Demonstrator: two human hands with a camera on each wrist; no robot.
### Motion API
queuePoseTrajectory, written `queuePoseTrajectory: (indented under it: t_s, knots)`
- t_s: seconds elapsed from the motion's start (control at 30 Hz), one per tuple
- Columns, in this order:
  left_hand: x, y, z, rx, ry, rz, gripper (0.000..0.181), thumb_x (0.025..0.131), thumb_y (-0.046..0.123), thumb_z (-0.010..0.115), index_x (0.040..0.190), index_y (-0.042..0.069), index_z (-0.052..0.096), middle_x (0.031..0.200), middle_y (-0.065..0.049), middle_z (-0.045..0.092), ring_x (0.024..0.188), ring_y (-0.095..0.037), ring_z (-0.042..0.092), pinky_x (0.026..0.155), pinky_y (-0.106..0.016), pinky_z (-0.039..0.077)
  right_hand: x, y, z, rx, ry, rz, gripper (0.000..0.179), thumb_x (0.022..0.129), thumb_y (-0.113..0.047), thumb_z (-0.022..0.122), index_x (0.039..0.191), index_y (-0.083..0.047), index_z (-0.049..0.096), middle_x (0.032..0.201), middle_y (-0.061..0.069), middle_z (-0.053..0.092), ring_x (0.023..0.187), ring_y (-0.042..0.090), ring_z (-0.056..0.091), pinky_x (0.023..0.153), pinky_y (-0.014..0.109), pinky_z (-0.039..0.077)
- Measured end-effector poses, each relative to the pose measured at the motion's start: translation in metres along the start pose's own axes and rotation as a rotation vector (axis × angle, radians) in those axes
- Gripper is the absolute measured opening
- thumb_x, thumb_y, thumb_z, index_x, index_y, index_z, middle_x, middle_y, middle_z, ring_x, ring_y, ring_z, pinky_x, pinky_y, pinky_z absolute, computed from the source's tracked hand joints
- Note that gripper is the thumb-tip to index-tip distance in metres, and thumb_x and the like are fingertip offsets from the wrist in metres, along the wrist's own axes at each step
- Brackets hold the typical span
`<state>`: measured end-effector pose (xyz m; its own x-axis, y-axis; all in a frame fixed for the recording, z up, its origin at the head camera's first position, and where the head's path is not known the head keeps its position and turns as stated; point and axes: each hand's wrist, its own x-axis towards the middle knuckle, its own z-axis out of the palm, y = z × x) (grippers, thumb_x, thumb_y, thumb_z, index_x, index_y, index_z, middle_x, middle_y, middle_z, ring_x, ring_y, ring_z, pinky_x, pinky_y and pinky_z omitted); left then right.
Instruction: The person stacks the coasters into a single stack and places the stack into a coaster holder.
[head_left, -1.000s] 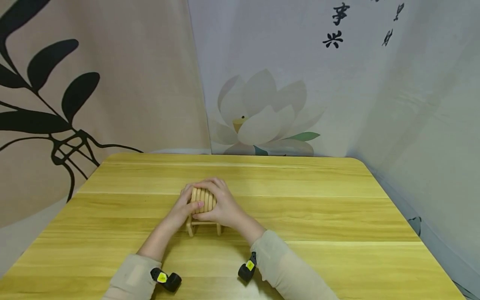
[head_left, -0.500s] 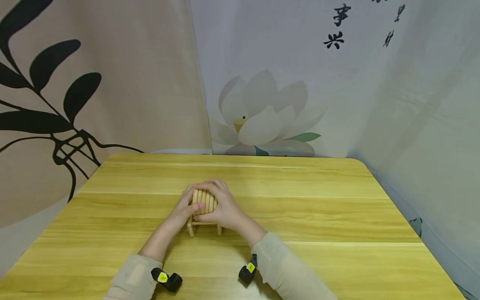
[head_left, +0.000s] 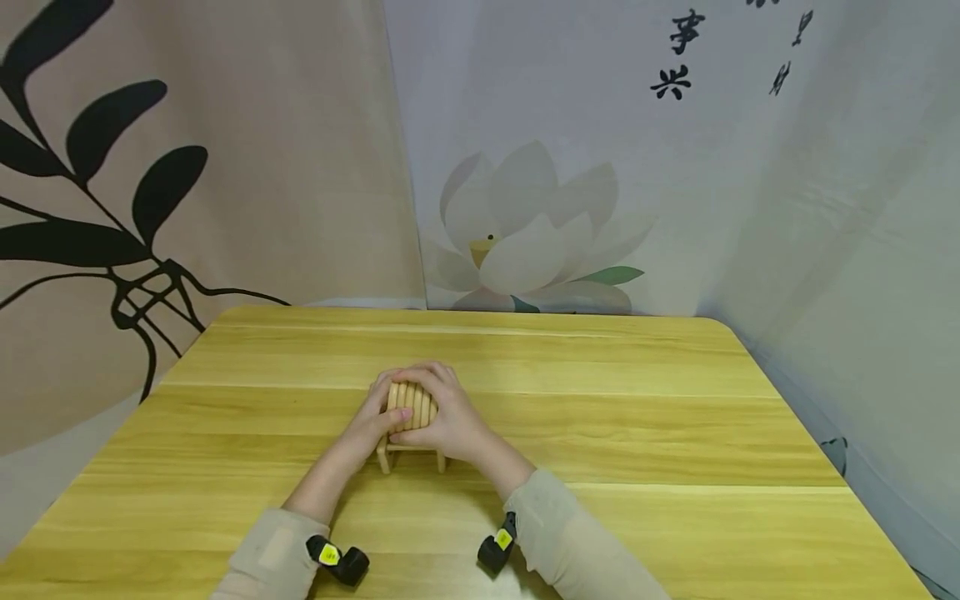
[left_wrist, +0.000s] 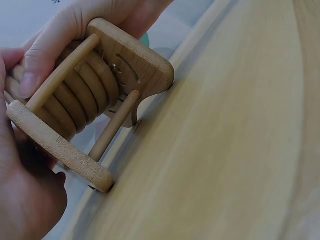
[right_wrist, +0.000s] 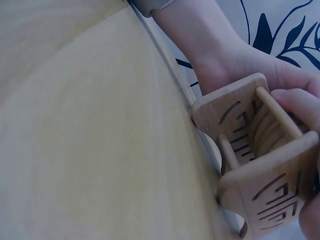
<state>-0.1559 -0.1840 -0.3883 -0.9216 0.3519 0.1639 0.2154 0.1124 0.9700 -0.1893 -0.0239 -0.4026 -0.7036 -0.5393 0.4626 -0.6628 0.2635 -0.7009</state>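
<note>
A slatted-sided wooden coaster rack [head_left: 411, 448] stands on the table with a row of round wooden coasters [head_left: 412, 407] inside it. My left hand [head_left: 369, 421] grips the row from the left, its thumb lying across the coasters' near edges. From the other side my right hand [head_left: 452, 417] holds the same row, fingers over the top and thumb low in front. In the left wrist view, the rack's dowels [left_wrist: 116, 125] run between its end panels, with coasters [left_wrist: 82, 95] packed together behind. The right wrist view shows cut-out slots in an end panel [right_wrist: 270, 192]. Both hands' farther fingers are partly hidden.
The wood-grain table [head_left: 637, 433] extends on all sides of the rack. Behind it hangs a printed curtain [head_left: 540, 100] with a flower and leaves. A small black wrist camera sits at each cuff, over the table's near part.
Hands, coasters and rack keep the same places against each other. Only the head view has shifted slightly, so everything appears a little farther right and lower.
</note>
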Motion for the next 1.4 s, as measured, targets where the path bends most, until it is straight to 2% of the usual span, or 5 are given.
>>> queuePoseTrajectory:
  t_s: [0.63,0.8,1.0,1.23,1.4]
  knots:
    - [0.002,-0.006,-0.002,-0.002,-0.010,-0.029,0.057,0.085,0.018,0.051,0.136,0.010,0.029,0.140,-0.010,0.019,0.114,-0.034,0.033,0.087,-0.044,0.036,-0.003,0.003,0.001,0.015,0.002,-0.017,0.072,0.062,-0.042,0.079,0.125,-0.024,0.049,0.130,-0.009,0.035,0.122,0.009,0.027,0.095,0.040,0.034]
    - [0.006,-0.021,-0.007,0.007,-0.002,-0.056,0.059,0.085,0.023,0.053,0.138,0.015,0.029,0.143,-0.005,0.016,0.122,-0.035,0.025,0.092,-0.055,0.029,-0.004,0.003,-0.001,0.026,0.022,-0.024,0.072,0.063,-0.038,0.080,0.126,-0.022,0.049,0.131,-0.008,0.034,0.122,0.010,0.028,0.095,0.042,0.034]
    - [0.009,-0.030,-0.010,0.001,0.033,-0.057,0.056,0.085,0.026,0.055,0.136,0.018,0.033,0.142,-0.003,0.017,0.121,-0.032,0.028,0.092,-0.052,0.031,-0.004,-0.001,-0.005,0.047,0.037,0.023,0.070,0.066,-0.040,0.078,0.127,-0.025,0.048,0.134,-0.011,0.031,0.124,0.011,0.025,0.094,0.047,0.033]
    - [0.004,-0.010,-0.007,0.041,0.044,-0.024,0.053,0.086,0.022,0.053,0.135,0.014,0.035,0.143,-0.010,0.014,0.130,-0.035,0.004,0.095,-0.065,0.005,-0.005,-0.009,-0.014,0.044,0.064,0.044,0.069,0.067,-0.039,0.076,0.128,-0.022,0.048,0.134,-0.006,0.033,0.124,0.013,0.027,0.093,0.047,0.034]
    - [0.002,0.003,-0.005,0.058,0.056,-0.003,0.051,0.087,0.017,0.051,0.135,0.010,0.034,0.142,-0.010,0.016,0.131,-0.034,0.003,0.096,-0.063,0.001,-0.008,-0.011,-0.019,0.036,0.090,0.039,0.070,0.067,-0.041,0.076,0.129,-0.023,0.047,0.133,-0.008,0.033,0.123,0.013,0.029,0.093,0.047,0.034]
